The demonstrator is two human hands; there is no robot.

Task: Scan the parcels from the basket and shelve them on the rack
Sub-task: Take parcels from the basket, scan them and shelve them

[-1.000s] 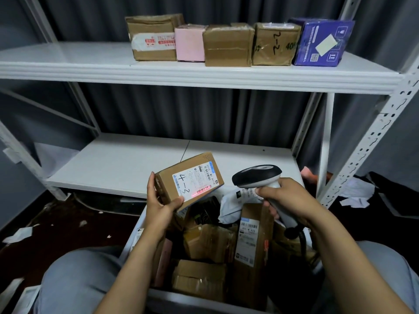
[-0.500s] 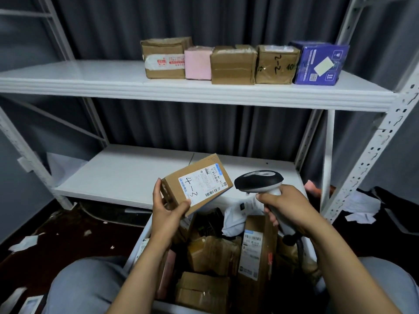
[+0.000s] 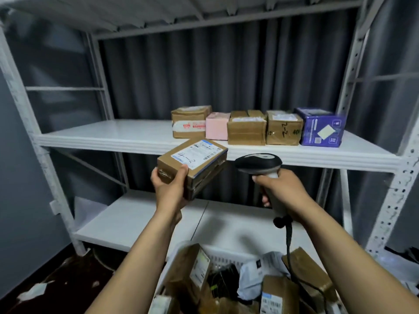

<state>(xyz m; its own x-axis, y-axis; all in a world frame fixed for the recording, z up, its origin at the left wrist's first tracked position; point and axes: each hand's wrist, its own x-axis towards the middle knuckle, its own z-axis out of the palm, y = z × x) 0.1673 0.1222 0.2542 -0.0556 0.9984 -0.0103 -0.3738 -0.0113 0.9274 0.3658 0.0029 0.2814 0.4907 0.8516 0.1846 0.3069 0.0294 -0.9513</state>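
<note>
Shelving fills the view: a tall white metal rack [image 3: 113, 141] stands beyond both hands, its middle shelf level with the fingertips and its lower shelf [image 3: 136, 218] under the forearms. Behind it hangs a dark grey pleated curtain [image 3: 215, 71].

Below the wrists, between the two forearms, sits a white plastic lattice basket [image 3: 224, 252] heaped with brown cardboard parcels [image 3: 188, 268] and a crumpled white mailer bag [image 3: 256, 275].

On the middle shelf, just past the hands and toward the right one, five boxes stand in a touching row: a brown taped carton [image 3: 190, 121], a pink box [image 3: 217, 128], two more brown cartons [image 3: 246, 130], and a purple printed box [image 3: 322, 128] at the right end.

The left hand [image 3: 170, 189] grips a flat brown cardboard parcel [image 3: 197, 159] by its near corner, thumb on top. It is raised in front of the shelf edge, white label up, handwriting across it.

The right hand [image 3: 281, 191] is wrapped round the handle of a black-and-grey barcode scanner [image 3: 258, 163], whose head sits just beside the parcel. Its dark cable [image 3: 289, 245] drops toward the basket.
</note>
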